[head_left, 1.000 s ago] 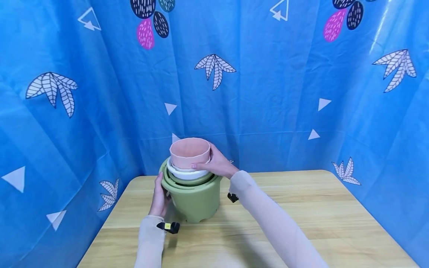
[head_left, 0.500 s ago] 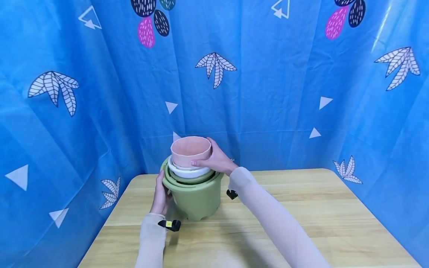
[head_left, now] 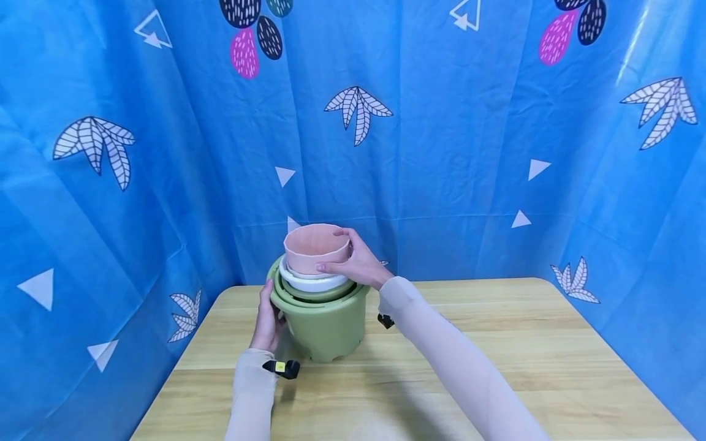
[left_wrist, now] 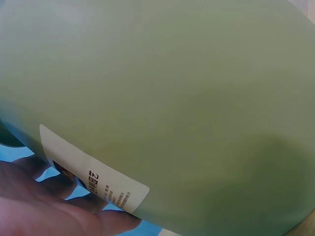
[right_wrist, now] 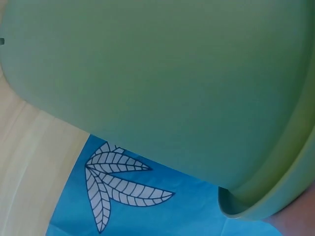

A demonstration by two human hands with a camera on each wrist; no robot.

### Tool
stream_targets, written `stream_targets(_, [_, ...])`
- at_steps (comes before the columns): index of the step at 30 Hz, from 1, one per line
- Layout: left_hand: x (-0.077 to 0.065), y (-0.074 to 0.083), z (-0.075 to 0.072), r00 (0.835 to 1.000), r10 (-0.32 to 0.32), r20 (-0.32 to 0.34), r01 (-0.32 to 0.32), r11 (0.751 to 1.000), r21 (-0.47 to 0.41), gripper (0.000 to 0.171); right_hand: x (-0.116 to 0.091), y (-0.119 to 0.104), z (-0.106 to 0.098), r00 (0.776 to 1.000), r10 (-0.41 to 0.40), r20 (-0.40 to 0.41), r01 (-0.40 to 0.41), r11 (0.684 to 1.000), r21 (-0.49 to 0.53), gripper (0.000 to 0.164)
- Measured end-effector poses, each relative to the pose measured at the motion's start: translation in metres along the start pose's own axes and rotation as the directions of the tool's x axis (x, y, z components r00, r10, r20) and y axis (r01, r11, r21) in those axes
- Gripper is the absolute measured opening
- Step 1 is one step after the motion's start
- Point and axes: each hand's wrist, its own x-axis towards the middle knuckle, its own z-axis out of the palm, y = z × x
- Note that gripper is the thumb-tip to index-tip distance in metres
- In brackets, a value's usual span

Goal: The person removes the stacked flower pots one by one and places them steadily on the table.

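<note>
A large green flowerpot (head_left: 325, 334) stands upright on the table, with smaller pots nested in it. A white pot (head_left: 311, 283) sits inside, and a pink pot (head_left: 314, 263) rises from the top. My left hand (head_left: 266, 321) holds the green pot at its left side, thumb at the rim; in the left wrist view its fingers lie beside a printed label (left_wrist: 93, 169). With thumb on the near side and a fingertip over the rim, my right hand (head_left: 358, 262) grips the pink pot. The right wrist view shows mostly the green pot's wall, with that hand largely out of sight.
The light wooden table (head_left: 469, 343) extends to the right of the pots and in front of them. Blue patterned curtains (head_left: 441, 153) enclose its back and sides. A small black wrist camera (head_left: 284, 369) sits on the left sleeve.
A right-hand fingertip now reaches over the pink pot's rim, where the fingers were behind it before. The pots and left hand keep nearly the same places; the head view has shifted slightly.
</note>
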Motion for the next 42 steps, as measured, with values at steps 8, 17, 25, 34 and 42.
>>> stream_targets(8, [-0.003, -0.001, -0.001, 1.0, -0.002, 0.0, 0.002, 1.0, 0.004, 0.068, -0.002, 0.0, -0.001, 1.0, 0.008, -0.022, -0.007, 1.0, 0.027, 0.085])
stream_targets(17, [-0.005, -0.001, 0.001, 1.0, -0.006, -0.005, 0.006, 1.0, -0.008, 0.059, 0.001, -0.009, -0.011, 0.999, -0.022, -0.042, 0.026, 0.996, 0.085, 0.084])
stream_targets(25, [-0.005, 0.0, 0.001, 1.0, -0.018, -0.007, 0.018, 1.0, -0.01, 0.058, 0.002, -0.016, -0.015, 1.0, -0.014, -0.027, 0.016, 0.997, 0.08, 0.084])
stream_targets(34, [-0.004, 0.0, 0.001, 1.0, -0.004, 0.004, 0.004, 1.0, -0.01, 0.058, 0.005, -0.029, -0.025, 0.999, -0.032, -0.042, 0.036, 0.994, 0.107, 0.086])
stream_targets(42, [-0.005, 0.004, 0.002, 1.0, -0.01, -0.004, 0.01, 1.0, -0.019, 0.061, 0.004, -0.04, -0.033, 0.998, -0.04, -0.042, 0.044, 0.993, 0.111, 0.087])
